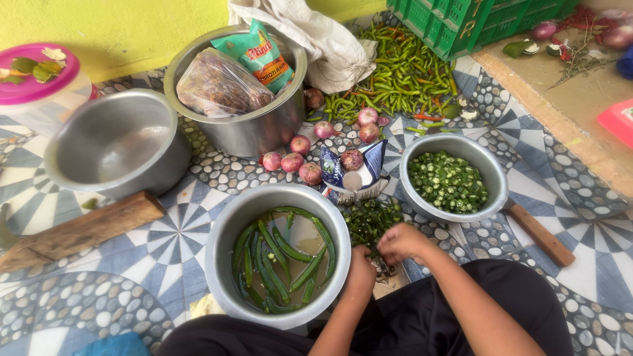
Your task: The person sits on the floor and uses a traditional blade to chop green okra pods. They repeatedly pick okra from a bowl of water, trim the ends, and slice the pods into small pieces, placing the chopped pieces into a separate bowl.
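Floor workstation, seen from above. Left hand point(361, 264) and right hand point(401, 241) meet at centre-bottom, both curled over a heap of green chillies point(370, 221) on the tiled floor point(165, 244); the fingers appear clenched on chilli pieces, though what exactly each holds is hidden by the knuckles. At 9 o'clock of the hands, touching the left wrist: steel bowl of water point(224, 264) holding whole long chillies. At 1 o'clock: steel bowl of chopped green rounds point(448, 181), a wooden handle point(541, 234) projecting from beneath it. At 12 o'clock: an open blue-and-white packet point(353, 175), red onions point(293, 161) around it. Further back: a large pot point(250, 132) with bagged goods, an empty steel bowl point(119, 142), loose chillies point(395, 76), a green crate point(475, 20).
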